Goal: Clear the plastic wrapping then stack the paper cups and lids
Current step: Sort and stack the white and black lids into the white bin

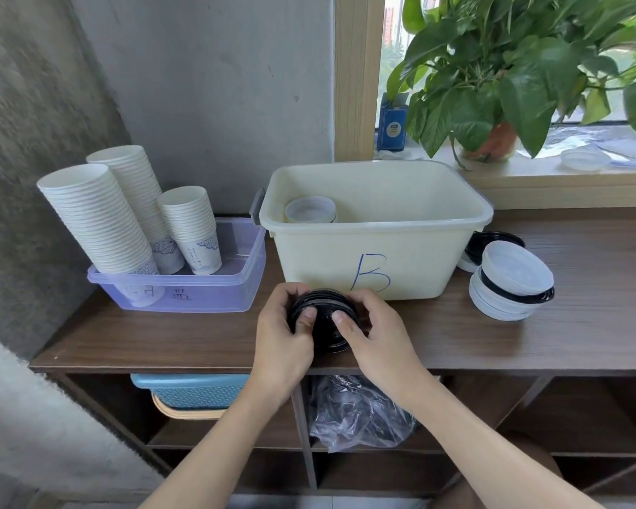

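Nearest, crumpled clear plastic wrapping point(357, 413) lies on the shelf under the dark wooden tabletop point(162, 336). At the table's front edge, the left hand point(281, 339) and right hand point(377, 336) both grip a stack of black round plastic lids point(324, 306), fingers curled round it and thumbs on top. Behind stands a cream plastic tub marked "B" point(375, 251). To its left, a translucent purple bin point(184, 292) holds three stacks of white paper cups point(100, 222). To its right sits a pile of white and black lids point(511, 284).

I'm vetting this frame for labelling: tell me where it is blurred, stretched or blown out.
Head view: motion blur smears the wall at left and the plant at right. Head view: daylight washes out the window. Head view: wide-angle stretch lengthens the forearms low down; left hand, right hand and black lids are sharp.
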A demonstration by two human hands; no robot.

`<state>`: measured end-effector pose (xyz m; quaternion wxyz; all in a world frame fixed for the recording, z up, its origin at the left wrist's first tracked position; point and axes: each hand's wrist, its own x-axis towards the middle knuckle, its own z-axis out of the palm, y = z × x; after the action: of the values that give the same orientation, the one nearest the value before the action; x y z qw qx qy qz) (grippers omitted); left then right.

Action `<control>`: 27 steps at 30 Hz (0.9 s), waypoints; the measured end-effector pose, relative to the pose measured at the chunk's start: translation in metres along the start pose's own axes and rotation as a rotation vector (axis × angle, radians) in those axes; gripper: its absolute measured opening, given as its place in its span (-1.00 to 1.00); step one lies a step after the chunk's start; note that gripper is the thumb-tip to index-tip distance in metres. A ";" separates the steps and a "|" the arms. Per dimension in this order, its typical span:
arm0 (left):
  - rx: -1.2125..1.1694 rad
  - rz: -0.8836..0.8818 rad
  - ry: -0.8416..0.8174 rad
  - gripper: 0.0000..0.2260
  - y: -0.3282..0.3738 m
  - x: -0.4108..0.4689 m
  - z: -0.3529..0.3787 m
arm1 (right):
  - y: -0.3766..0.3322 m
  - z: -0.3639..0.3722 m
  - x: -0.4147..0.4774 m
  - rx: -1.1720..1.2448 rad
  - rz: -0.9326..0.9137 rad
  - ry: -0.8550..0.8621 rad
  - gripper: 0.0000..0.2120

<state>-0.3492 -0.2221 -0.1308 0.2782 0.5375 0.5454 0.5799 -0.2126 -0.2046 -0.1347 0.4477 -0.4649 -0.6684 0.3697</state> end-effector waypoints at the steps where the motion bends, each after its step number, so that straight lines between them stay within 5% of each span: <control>1: 0.001 0.003 0.003 -0.64 0.000 0.000 0.001 | 0.000 0.000 0.000 0.005 -0.008 0.008 -0.89; 11: 0.070 0.075 -0.161 -0.77 0.001 -0.001 0.000 | 0.000 -0.006 0.003 0.025 -0.033 0.028 -0.92; 18: -0.061 -0.041 0.027 -0.77 -0.003 0.003 0.000 | 0.000 -0.004 0.004 0.040 -0.010 -0.081 -0.66; 27: -0.037 -0.060 0.025 -0.79 -0.004 0.003 0.005 | 0.005 0.001 0.004 -0.020 -0.007 0.030 -0.86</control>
<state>-0.3467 -0.2171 -0.1344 0.2985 0.5086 0.5537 0.5879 -0.2122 -0.1996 -0.1385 0.4542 -0.4723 -0.6671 0.3543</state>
